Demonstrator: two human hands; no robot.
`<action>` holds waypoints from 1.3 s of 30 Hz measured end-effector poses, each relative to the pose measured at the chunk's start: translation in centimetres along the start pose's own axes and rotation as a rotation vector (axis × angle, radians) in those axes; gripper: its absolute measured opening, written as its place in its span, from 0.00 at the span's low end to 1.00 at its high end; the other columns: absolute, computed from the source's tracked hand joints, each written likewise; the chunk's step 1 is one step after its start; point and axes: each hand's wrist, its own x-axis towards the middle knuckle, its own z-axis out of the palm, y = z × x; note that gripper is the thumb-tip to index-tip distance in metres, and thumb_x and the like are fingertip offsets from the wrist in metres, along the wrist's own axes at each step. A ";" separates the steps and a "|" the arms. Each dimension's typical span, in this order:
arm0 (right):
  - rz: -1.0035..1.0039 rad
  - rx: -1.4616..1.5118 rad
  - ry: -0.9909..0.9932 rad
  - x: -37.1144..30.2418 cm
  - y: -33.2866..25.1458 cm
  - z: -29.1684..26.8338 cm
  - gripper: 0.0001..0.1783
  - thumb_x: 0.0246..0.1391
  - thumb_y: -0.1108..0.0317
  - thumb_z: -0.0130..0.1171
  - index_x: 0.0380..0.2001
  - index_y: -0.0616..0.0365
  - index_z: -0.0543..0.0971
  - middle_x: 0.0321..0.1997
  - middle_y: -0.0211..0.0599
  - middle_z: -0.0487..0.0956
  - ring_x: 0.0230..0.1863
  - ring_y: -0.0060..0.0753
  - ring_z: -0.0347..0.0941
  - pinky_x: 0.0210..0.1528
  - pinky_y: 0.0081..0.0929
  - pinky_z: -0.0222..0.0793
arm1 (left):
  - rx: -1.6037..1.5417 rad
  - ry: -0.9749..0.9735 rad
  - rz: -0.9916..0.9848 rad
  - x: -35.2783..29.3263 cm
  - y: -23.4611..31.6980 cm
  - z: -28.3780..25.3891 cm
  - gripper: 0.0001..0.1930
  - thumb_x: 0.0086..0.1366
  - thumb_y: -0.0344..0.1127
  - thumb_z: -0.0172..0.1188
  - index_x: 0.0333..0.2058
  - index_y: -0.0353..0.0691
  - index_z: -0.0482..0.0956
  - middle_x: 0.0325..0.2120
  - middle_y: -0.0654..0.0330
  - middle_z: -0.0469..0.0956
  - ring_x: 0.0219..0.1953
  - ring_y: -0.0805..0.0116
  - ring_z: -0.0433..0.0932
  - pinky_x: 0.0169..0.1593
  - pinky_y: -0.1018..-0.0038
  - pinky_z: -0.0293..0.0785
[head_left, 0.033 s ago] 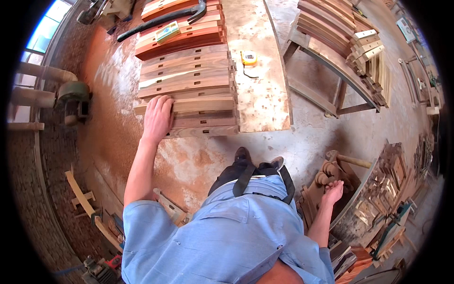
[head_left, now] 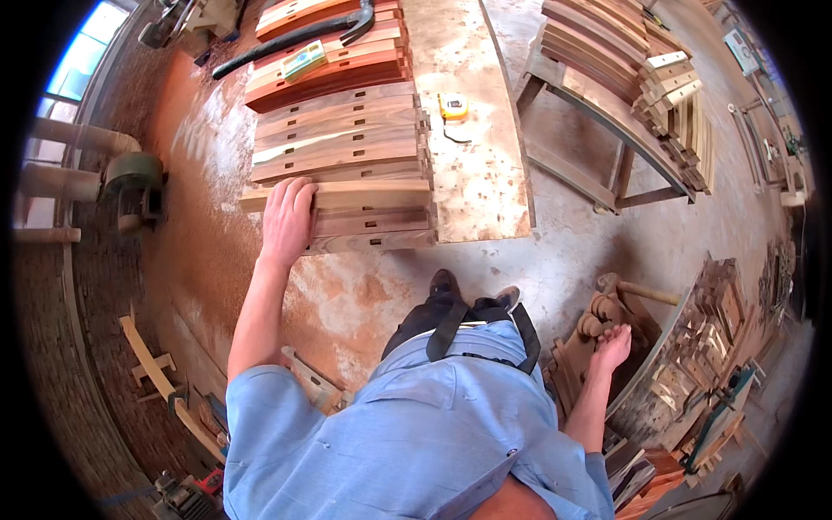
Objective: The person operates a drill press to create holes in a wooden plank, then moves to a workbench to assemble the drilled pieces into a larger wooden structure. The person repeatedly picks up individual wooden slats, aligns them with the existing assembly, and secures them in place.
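My left hand point(head_left: 289, 221) is closed around the left part of a light brown wooden slat point(head_left: 373, 192). This slat lies raised across a row of mortised wooden slats point(head_left: 355, 140), its left end jutting past them. Small slots show in the tops of the row; my fingertips curl over the held slat's far edge, and its underside is hidden. Off to my right, my right hand point(head_left: 613, 348) hangs with curled fingers beside turned wooden parts point(head_left: 598, 315). What those fingers hold, if anything, I cannot make out.
On reddish slats point(head_left: 381, 62) farther back lie a black crowbar-like tool point(head_left: 290, 45) and a small yellow-green box point(head_left: 304, 61). A yellow tape measure point(head_left: 452, 106) rests on the bench board point(head_left: 481, 165). Another bench point(head_left: 598, 100) with stacked wood stands right; a wood pile point(head_left: 693, 355) is lower right.
The held slat has turned slightly and shifted a little left, with more of its side face showing. My left hand has moved with it; my right hand stays about where it was.
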 end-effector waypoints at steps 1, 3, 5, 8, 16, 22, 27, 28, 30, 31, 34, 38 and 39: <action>-0.036 -0.014 -0.044 -0.2 -0.7 0.7 0.11 0.64 0.60 0.53 0.33 0.55 0.73 0.28 0.26 0.69 0.26 0.20 0.65 0.26 0.21 0.62 | 0.048 0.099 0.061 0.2 0.8 -0.2 0.18 0.54 0.26 0.63 0.45 0.38 0.75 0.49 0.54 0.76 0.55 0.50 0.72 0.60 0.57 0.65; -0.095 -0.059 -0.082 -2.6 -3.6 4.1 0.13 0.62 0.61 0.57 0.42 0.60 0.76 0.32 0.28 0.73 0.28 0.20 0.66 0.28 0.19 0.63 | 0.059 0.205 0.153 0.6 2.6 -0.7 0.17 0.55 0.26 0.63 0.45 0.39 0.75 0.48 0.54 0.77 0.55 0.53 0.73 0.61 0.59 0.65; -0.206 -0.082 -0.261 -5.0 -5.9 6.9 0.14 0.63 0.67 0.57 0.50 0.62 0.76 0.38 0.29 0.77 0.31 0.17 0.68 0.31 0.18 0.64 | 0.070 0.284 0.224 1.6 5.0 -1.4 0.15 0.56 0.28 0.62 0.44 0.40 0.75 0.47 0.56 0.78 0.54 0.56 0.75 0.60 0.59 0.67; -0.660 -0.469 -0.599 -10.2 -9.5 10.9 0.18 0.53 0.78 0.60 0.49 0.62 0.75 0.48 0.35 0.76 0.47 0.29 0.72 0.51 0.25 0.69 | 0.028 0.345 0.338 3.7 9.1 -0.6 0.14 0.56 0.30 0.62 0.42 0.41 0.76 0.47 0.58 0.79 0.52 0.58 0.76 0.58 0.59 0.68; -1.192 -0.894 -0.773 -14.7 -13.6 14.8 0.28 0.38 0.65 0.69 0.45 0.62 0.74 0.45 0.47 0.75 0.47 0.52 0.72 0.50 0.46 0.68 | -0.201 0.016 0.720 11.1 26.5 0.1 0.14 0.51 0.34 0.60 0.39 0.42 0.78 0.39 0.59 0.78 0.45 0.60 0.76 0.56 0.63 0.68; -0.770 -0.994 -0.835 -6.6 -11.7 7.5 0.30 0.45 0.59 0.69 0.48 0.59 0.69 0.40 0.50 0.76 0.42 0.55 0.76 0.43 0.49 0.72 | -0.287 -0.113 0.908 13.2 36.9 -0.3 0.21 0.60 0.36 0.61 0.51 0.34 0.73 0.45 0.51 0.76 0.48 0.51 0.74 0.60 0.53 0.64; -0.452 -0.702 -0.498 0.9 -13.7 0.0 0.27 0.53 0.56 0.63 0.52 0.58 0.72 0.44 0.51 0.79 0.44 0.49 0.78 0.46 0.43 0.73 | -0.430 0.030 0.823 16.0 40.1 0.8 0.24 0.69 0.35 0.55 0.59 0.29 0.66 0.51 0.41 0.73 0.51 0.42 0.73 0.53 0.53 0.68; -0.411 -0.561 -0.397 2.0 -15.9 -2.1 0.26 0.53 0.56 0.63 0.52 0.58 0.72 0.43 0.49 0.79 0.43 0.44 0.78 0.45 0.41 0.73 | -0.440 -0.031 0.774 16.2 40.1 1.2 0.24 0.69 0.35 0.54 0.60 0.29 0.66 0.51 0.41 0.73 0.51 0.43 0.73 0.52 0.55 0.69; -0.241 -0.525 -0.164 4.4 -20.8 -6.6 0.26 0.54 0.55 0.63 0.53 0.56 0.74 0.41 0.45 0.79 0.41 0.34 0.77 0.43 0.36 0.73 | -0.502 -0.122 0.702 16.2 39.7 2.8 0.25 0.69 0.34 0.54 0.61 0.30 0.65 0.50 0.41 0.73 0.49 0.43 0.75 0.50 0.57 0.71; -0.444 -0.452 0.015 7.3 -20.6 -9.2 0.25 0.55 0.55 0.64 0.52 0.56 0.74 0.39 0.41 0.79 0.38 0.35 0.76 0.40 0.36 0.74 | -0.513 -0.144 0.716 16.1 39.8 3.4 0.26 0.68 0.34 0.54 0.62 0.30 0.64 0.48 0.40 0.74 0.47 0.43 0.75 0.48 0.56 0.71; -0.195 -0.603 0.157 12.8 -26.2 -16.6 0.20 0.63 0.58 0.57 0.52 0.58 0.75 0.27 0.34 0.77 0.22 0.20 0.70 0.24 0.23 0.72 | -0.448 -0.226 0.712 15.7 38.5 5.8 0.26 0.67 0.33 0.54 0.62 0.31 0.64 0.49 0.40 0.73 0.47 0.43 0.76 0.48 0.55 0.72; -0.174 -0.871 0.322 20.6 -29.4 -23.1 0.23 0.62 0.57 0.57 0.52 0.65 0.74 0.36 0.46 0.79 0.31 0.31 0.75 0.35 0.30 0.76 | -0.377 -0.376 0.549 14.5 36.8 6.8 0.25 0.68 0.33 0.53 0.62 0.32 0.65 0.45 0.43 0.74 0.46 0.43 0.76 0.47 0.54 0.72; -0.203 -1.007 0.350 23.2 -29.3 -25.3 0.26 0.57 0.55 0.60 0.48 0.68 0.75 0.42 0.55 0.80 0.43 0.46 0.79 0.46 0.42 0.76 | -0.321 -0.383 0.525 14.2 37.3 6.3 0.23 0.68 0.33 0.53 0.60 0.31 0.66 0.46 0.42 0.74 0.46 0.42 0.75 0.49 0.54 0.72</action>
